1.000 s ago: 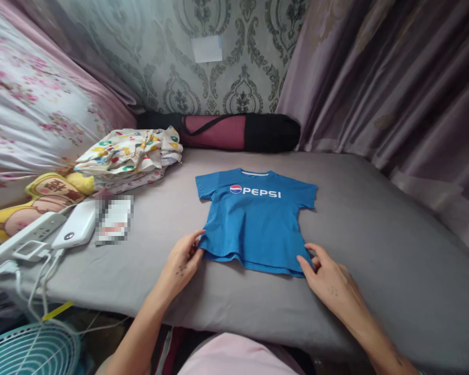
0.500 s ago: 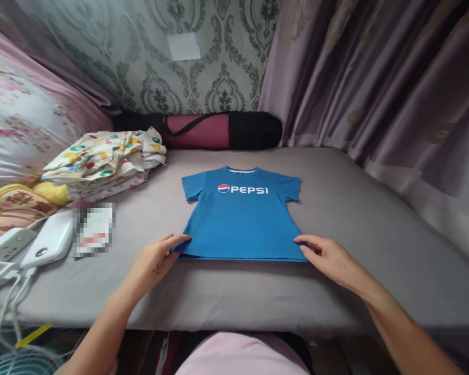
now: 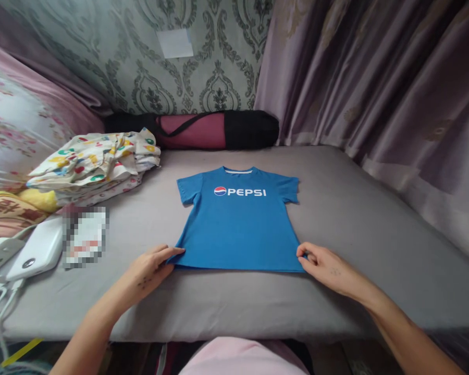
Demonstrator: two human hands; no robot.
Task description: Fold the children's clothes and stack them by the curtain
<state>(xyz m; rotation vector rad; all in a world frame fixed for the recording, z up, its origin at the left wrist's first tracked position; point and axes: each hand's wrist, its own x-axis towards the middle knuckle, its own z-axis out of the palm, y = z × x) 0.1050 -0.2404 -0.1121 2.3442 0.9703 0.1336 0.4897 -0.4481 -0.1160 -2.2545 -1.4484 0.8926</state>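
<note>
Wallpaper point(image 3: 140, 67) and curtains point(image 3: 336, 78) border the grey sheet point(image 3: 359, 208) beneath a blue T-shirt point(image 3: 238, 224).

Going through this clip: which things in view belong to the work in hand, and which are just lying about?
In use: blue T-shirt; left hand and right hand, pinching its lower corners; gray surface beneath.

Apparently just lying about: patterned cloth pile; maroon-and-black bag; white power bank; power strip; yellow plush.

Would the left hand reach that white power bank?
Probably, if the left hand lets go of the blue Pepsi T-shirt; only a flat-looking pixelated item seems in front of the power bank.
</note>
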